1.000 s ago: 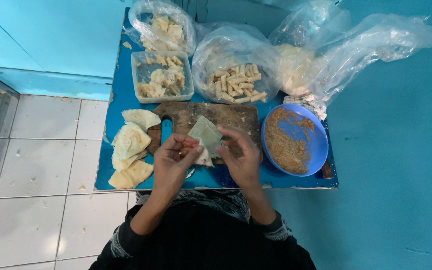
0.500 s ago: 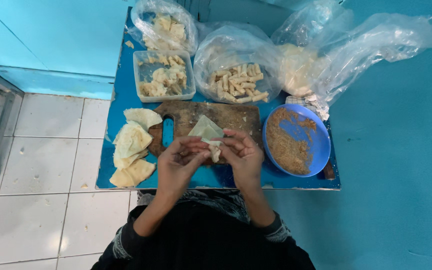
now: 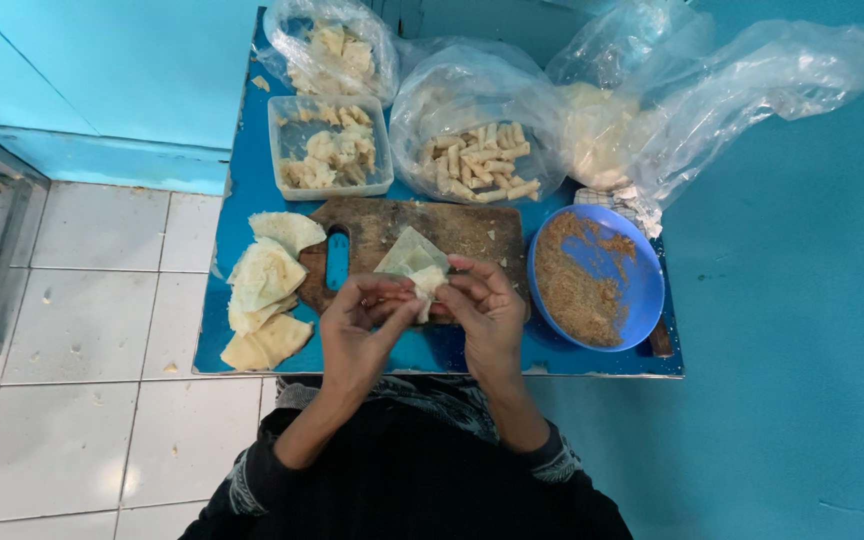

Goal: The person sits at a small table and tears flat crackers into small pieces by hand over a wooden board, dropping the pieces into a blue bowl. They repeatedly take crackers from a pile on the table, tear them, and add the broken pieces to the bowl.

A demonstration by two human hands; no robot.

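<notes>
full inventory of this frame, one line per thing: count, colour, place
pastry wrapper: 1, pale cream, pinched between both hands over the board's near edge
cutting board: 1, dark brown wood, centre of the table
folded pastries: a pile, count unclear, pale yellow, left of the board
plastic tub: 1, clear, holds pale pieces, behind the board on the left
bag of sticks: 1, clear plastic, tan stick pieces inside, behind the board
bag of pieces: 1, clear, far left corner
loose bags: number unclear, clear, far right
bowl: 1, blue, brown crumbs inside, right of the board
table: 1, blue top
floor tiles: white, left
left hand: 1, on the wrapper
right hand: 1, on the wrapper
</notes>
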